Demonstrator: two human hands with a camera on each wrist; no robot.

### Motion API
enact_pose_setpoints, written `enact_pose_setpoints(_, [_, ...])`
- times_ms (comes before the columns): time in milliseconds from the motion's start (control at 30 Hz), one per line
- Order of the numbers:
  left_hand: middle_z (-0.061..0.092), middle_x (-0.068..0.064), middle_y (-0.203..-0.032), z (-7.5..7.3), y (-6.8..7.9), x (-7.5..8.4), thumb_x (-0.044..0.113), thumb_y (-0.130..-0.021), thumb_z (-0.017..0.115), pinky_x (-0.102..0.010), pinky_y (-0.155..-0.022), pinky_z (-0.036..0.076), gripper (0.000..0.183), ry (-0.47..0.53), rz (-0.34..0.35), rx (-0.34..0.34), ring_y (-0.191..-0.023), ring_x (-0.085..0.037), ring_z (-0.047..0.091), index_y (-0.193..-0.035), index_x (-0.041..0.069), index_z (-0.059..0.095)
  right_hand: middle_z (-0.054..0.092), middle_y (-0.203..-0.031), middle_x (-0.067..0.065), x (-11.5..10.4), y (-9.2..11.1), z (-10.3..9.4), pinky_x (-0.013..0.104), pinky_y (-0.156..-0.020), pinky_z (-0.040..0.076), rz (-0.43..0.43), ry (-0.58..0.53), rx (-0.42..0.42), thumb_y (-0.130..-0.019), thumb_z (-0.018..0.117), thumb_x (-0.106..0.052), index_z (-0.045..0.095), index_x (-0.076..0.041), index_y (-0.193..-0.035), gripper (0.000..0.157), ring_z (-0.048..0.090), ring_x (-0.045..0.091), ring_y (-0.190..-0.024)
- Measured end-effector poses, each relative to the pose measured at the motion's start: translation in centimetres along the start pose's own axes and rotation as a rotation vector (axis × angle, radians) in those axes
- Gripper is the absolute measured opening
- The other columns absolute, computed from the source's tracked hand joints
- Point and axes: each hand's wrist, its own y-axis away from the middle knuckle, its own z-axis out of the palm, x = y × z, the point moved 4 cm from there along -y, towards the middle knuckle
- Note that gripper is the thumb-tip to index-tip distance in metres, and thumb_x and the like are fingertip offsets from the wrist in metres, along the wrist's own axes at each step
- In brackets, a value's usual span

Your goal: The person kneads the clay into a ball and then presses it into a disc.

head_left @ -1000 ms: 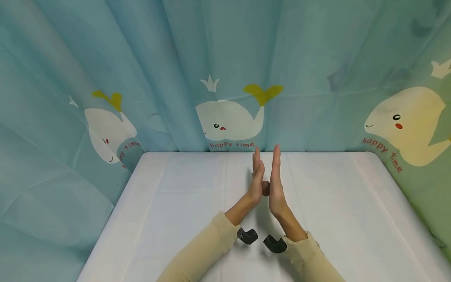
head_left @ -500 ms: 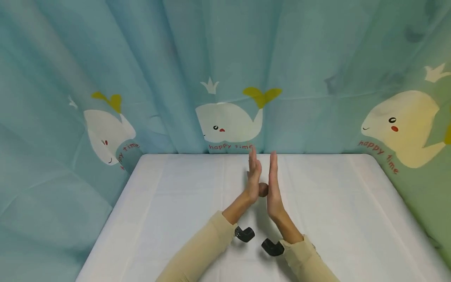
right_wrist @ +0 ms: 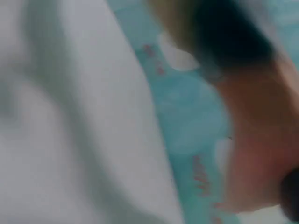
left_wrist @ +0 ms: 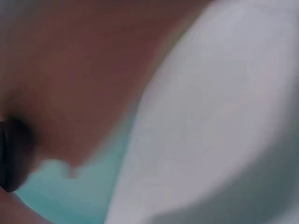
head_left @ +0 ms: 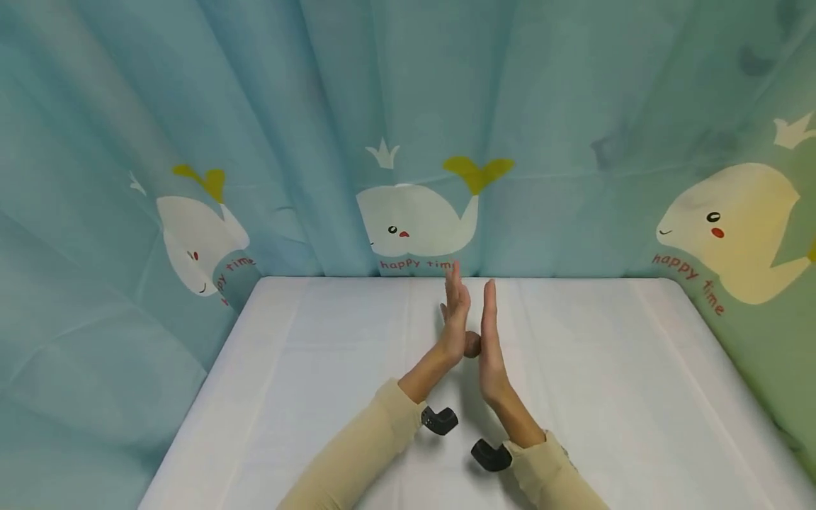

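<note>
A small round brown ball [head_left: 472,344] sits between the two palms in the head view. My left hand [head_left: 454,322] presses it from the left with upright, nearly straight fingers. From the right, the flat palm of my right hand [head_left: 491,347] touches the ball, its fingers pointing up and away. The fingertips of the two hands stand apart. At the left edge of the left wrist view the ball [left_wrist: 16,154] shows dark and blurred beside the palm. Part of the ball [right_wrist: 292,193] also shows at the right edge of the right wrist view.
Below the hands lies a white-covered table [head_left: 344,333]. A blue-green curtain [head_left: 561,127] printed with whales hangs behind it and along both sides. Black wrist cameras [head_left: 440,421] jut from the beige sleeves [head_left: 366,453], close to each other.
Both hands have shifted slightly left with the ball kept between them. The right hand has come back a little toward the person, so its fingertips are now lower than the left's.
</note>
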Motion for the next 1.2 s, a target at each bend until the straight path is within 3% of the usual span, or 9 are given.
enact_pose_setpoints(133, [-0.018, 0.0, -0.171, 1.3, 1.6, -0.2, 0.061, -0.107, 0.009, -0.061, -0.121, -0.007, 0.074, 0.1, 0.021, -0.099, -0.155, -0.021, -0.017, -0.165, 0.02, -0.011, -0.012, -0.17, -0.014, -0.6, -2.5, -1.8, 0.048, -0.121, -0.011, -0.021, -0.002, 0.05, -0.112, 0.012, -0.042, -0.005, -0.033, -0.165, 0.057, -0.017, 0.009, -0.154])
enact_pose_setpoints(233, [-0.019, 0.002, -0.171, 1.6, 2.1, 1.0, 0.054, -0.109, 0.01, -0.057, -0.122, -0.007, 0.069, 0.183, 0.081, -0.121, -0.155, -0.018, -0.018, -0.165, 0.021, -0.013, -0.015, -0.169, -0.015, 0.4, -3.2, -2.6, 0.044, -0.121, -0.004, 0.017, -0.019, 0.041, -0.111, 0.009, -0.046, -0.007, -0.034, -0.165, 0.057, -0.014, 0.007, -0.154])
enact_pose_setpoints(400, [-0.018, 0.002, -0.171, 0.9, 1.5, 2.1, 0.061, -0.106, 0.007, -0.063, -0.118, -0.013, 0.074, 0.118, 0.085, -0.099, -0.155, -0.019, -0.02, -0.165, 0.021, -0.011, -0.014, -0.171, -0.01, 2.1, -1.5, -1.7, 0.033, -0.116, 0.012, 0.1, -0.064, 0.029, -0.111, 0.003, -0.044, -0.005, -0.034, -0.165, 0.056, 0.004, 0.007, -0.15])
enact_pose_setpoints(533, [-0.016, -0.001, -0.171, -0.5, 0.3, 1.1, 0.068, -0.104, 0.007, -0.065, -0.117, -0.013, 0.08, 0.005, 0.052, -0.001, -0.156, -0.022, -0.017, -0.166, 0.021, -0.006, -0.014, -0.172, -0.005, 1.2, 0.2, 0.3, 0.044, -0.121, 0.004, 0.082, -0.061, -0.032, -0.111, 0.002, -0.041, -0.006, -0.028, -0.166, 0.056, 0.0, 0.011, -0.154])
enact_pose_setpoints(633, [-0.014, -0.005, -0.172, -0.5, 0.2, 0.1, 0.074, -0.1, 0.007, -0.068, -0.117, -0.01, 0.085, -0.105, 0.047, 0.002, -0.157, -0.025, -0.014, -0.167, 0.022, -0.002, -0.008, -0.172, -0.006, 0.0, -0.3, 0.5, 0.053, -0.121, -0.011, 0.033, -0.053, -0.014, -0.111, 0.006, -0.044, -0.003, -0.027, -0.166, 0.058, -0.012, 0.011, -0.156])
enact_pose_setpoints(733, [-0.013, -0.002, -0.172, 0.4, 1.0, -0.2, 0.074, -0.1, 0.008, -0.068, -0.117, -0.008, 0.084, -0.078, 0.051, -0.047, -0.157, -0.024, -0.013, -0.167, 0.024, -0.002, -0.004, -0.172, -0.009, -0.6, -2.1, -0.7, 0.05, -0.122, -0.012, -0.001, -0.041, 0.033, -0.111, 0.01, -0.047, -0.001, -0.027, -0.166, 0.06, -0.011, 0.011, -0.156])
enact_pose_setpoints(900, [-0.015, 0.007, -0.171, 1.4, 1.8, 1.1, 0.066, -0.105, 0.012, -0.062, -0.12, -0.006, 0.074, 0.106, 0.077, -0.099, -0.156, -0.018, -0.015, -0.166, 0.028, -0.006, -0.008, -0.171, -0.01, 1.0, -3.1, -2.3, 0.046, -0.123, -0.007, 0.035, -0.037, 0.04, -0.111, 0.007, -0.044, -0.003, -0.03, -0.166, 0.057, -0.012, 0.008, -0.155])
enact_pose_setpoints(1033, [-0.014, 0.004, -0.171, 0.9, 0.9, 1.2, 0.07, -0.103, 0.008, -0.065, -0.118, -0.008, 0.079, 0.024, 0.056, -0.058, -0.156, -0.02, -0.015, -0.166, 0.025, -0.006, -0.006, -0.172, -0.01, 1.5, -0.9, -1.3, 0.053, -0.122, -0.003, 0.093, -0.052, 0.018, -0.112, 0.005, -0.042, -0.004, -0.032, -0.166, 0.056, -0.01, 0.009, -0.155])
enact_pose_setpoints(1200, [-0.009, -0.002, -0.172, 0.4, 0.2, 0.0, 0.073, -0.101, 0.008, -0.069, -0.116, -0.01, 0.084, -0.038, 0.02, -0.015, -0.157, -0.024, -0.013, -0.167, 0.022, -0.002, -0.005, -0.172, -0.011, -0.5, -0.4, -0.2, 0.053, -0.122, -0.006, 0.036, -0.025, 0.003, -0.112, 0.007, -0.038, -0.002, -0.03, -0.166, 0.055, -0.01, 0.011, -0.156])
